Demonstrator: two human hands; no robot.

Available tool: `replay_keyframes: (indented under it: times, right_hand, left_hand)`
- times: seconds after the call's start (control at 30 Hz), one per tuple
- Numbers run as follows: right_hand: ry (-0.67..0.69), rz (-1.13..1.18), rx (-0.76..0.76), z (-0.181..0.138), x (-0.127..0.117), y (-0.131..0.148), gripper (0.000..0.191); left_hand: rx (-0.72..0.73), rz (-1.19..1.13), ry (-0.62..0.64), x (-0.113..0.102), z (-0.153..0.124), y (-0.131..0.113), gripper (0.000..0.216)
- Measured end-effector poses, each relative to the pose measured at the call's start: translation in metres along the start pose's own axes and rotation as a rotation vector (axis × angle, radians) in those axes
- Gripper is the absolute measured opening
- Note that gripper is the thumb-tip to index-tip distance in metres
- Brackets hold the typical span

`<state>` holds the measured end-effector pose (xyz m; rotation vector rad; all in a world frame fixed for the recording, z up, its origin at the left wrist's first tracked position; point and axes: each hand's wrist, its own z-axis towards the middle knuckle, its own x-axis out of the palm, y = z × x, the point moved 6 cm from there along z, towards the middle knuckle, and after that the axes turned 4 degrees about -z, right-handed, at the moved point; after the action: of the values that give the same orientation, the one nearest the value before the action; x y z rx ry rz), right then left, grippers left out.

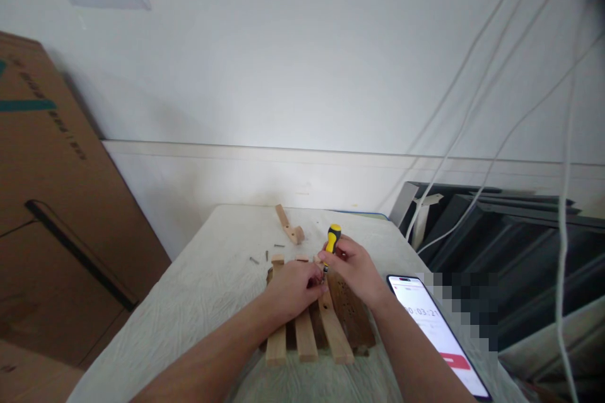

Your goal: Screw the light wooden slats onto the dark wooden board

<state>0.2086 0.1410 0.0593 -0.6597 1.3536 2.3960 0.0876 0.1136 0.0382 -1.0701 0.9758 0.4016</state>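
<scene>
A yellow-and-black screwdriver [333,238] stands nearly upright, tip down, with the fingers of my right hand [352,267] closed around its handle. Beside its shaft, my left hand [295,286] has its fingers pinched together; whatever is between them is hidden. The tip points at the rightmost pale wooden piece [333,327], which has a dark hole in it. To its left lie a second wooden piece [305,337] and a third wooden piece [276,346], partly under my left hand. All three rest across a brown wooden board [354,308].
Beyond the board lie a loose curved wooden piece [289,227] and several screws [254,260] on the cloth-covered table [212,289]. At right is a phone [435,327] showing a timer. A cardboard box [61,201] stands left; white cables [562,233] hang right.
</scene>
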Motion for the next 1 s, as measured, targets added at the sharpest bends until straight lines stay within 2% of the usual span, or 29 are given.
replay_keyframes:
  times: [0.1,0.3,0.4,0.5,0.7,0.77,1.0]
  right_hand:
    - [-0.010,-0.046,0.000,-0.001,0.000,0.002,0.026]
    - [-0.007,-0.054,0.085,-0.006,0.003,0.004,0.025]
    - [0.007,-0.016,0.132,-0.008,0.005,0.003,0.024]
    - [0.025,-0.027,0.111,-0.009,0.006,0.004,0.026]
    - [0.051,0.028,-0.128,-0.010,-0.002,0.023,0.020]
    - [0.057,0.037,-0.158,-0.009,-0.004,0.025,0.017]
    - [0.078,0.085,-0.043,-0.006,0.000,0.015,0.014]
  left_hand:
    - [0.007,-0.061,-0.021,-0.002,-0.003,-0.003,0.018]
    - [-0.019,-0.144,-0.188,-0.011,-0.008,0.001,0.018]
    - [-0.009,-0.173,-0.189,-0.010,-0.007,0.002,0.019]
    - [0.020,-0.192,-0.175,-0.010,-0.006,0.001,0.019]
    - [0.074,-0.188,-0.132,-0.009,-0.005,-0.003,0.028]
    - [0.078,-0.181,-0.112,-0.009,-0.004,-0.003,0.031]
    - [0.032,-0.251,-0.126,-0.011,-0.006,-0.003,0.027]
